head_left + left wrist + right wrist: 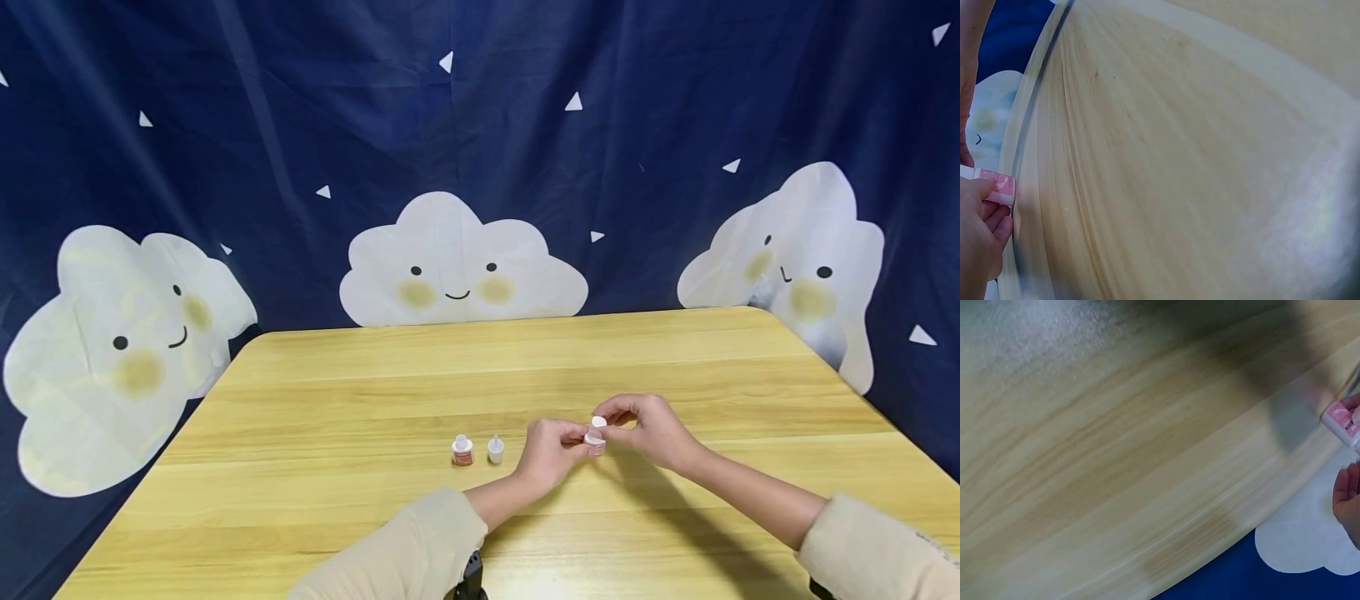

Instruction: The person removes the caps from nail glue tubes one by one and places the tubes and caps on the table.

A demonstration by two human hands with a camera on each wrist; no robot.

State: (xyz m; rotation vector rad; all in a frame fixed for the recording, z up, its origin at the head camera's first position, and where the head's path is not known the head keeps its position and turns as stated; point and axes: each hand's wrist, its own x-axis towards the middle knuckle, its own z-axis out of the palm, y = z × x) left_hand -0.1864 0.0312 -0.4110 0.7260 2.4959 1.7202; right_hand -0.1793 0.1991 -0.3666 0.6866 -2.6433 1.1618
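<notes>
My left hand (551, 454) pinches a small bottle with a pink label (999, 185) above the table. From the other side, my right hand (648, 429) holds the white cap (598, 422) at the bottle's top between thumb and fingers. Whether the cap sits on the neck or just off it is hard to see. Left of the hands, a small white bottle with a red label (462, 452) stands upright with its nozzle showing. Beside it is a small white cap with a thin upright tip (496, 450).
The wooden table (337, 400) has light yellow grain and rounded far corners. Behind it hangs a dark blue curtain (300, 125) with white clouds and small triangles. Both forearms in beige sleeves reach in from the near edge.
</notes>
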